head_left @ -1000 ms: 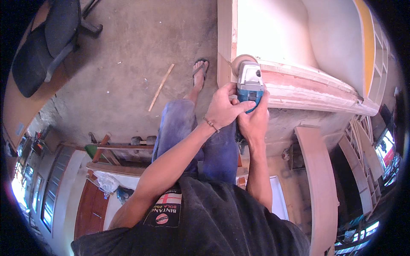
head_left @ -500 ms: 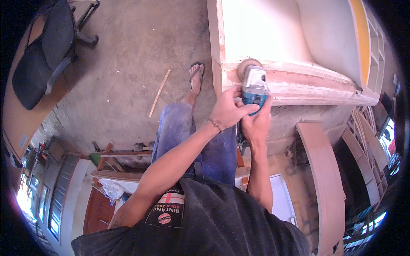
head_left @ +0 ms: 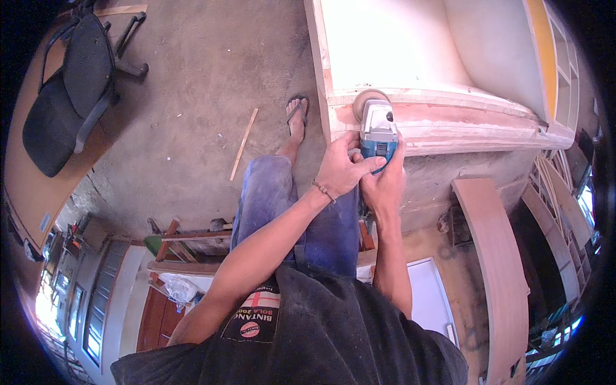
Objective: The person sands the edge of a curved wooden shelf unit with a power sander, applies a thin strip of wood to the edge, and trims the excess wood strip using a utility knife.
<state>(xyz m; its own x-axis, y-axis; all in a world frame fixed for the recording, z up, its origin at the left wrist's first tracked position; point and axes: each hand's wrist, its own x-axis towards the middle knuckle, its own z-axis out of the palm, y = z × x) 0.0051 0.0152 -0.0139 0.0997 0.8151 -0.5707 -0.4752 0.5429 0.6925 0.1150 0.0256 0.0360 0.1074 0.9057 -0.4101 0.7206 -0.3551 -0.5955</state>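
Observation:
Both my hands are closed around an angle grinder (head_left: 378,128) with a silver head and a blue body. My left hand (head_left: 341,165) grips its left side, the thumb lying across the rear of the body. My right hand (head_left: 385,186) wraps the right side and the underside, with some fingers hidden. A round tan sanding disc (head_left: 368,104) at the tool's far end rests over the front edge of a pale wooden cabinet (head_left: 462,123). Reddish and whitish patches mark that edge. Whether the disc is spinning I cannot tell.
A black office chair (head_left: 80,90) stands at the far left by a brown table (head_left: 32,192). A thin wood strip (head_left: 244,144) lies on the concrete floor (head_left: 199,77). To my right leans a long curved plywood panel (head_left: 491,269). A wooden frame (head_left: 199,236) is behind my left leg.
In the picture, the grinder and both hands have shifted slightly left along the cabinet edge. The surroundings have also shifted a little as the view turned. My grip is the same.

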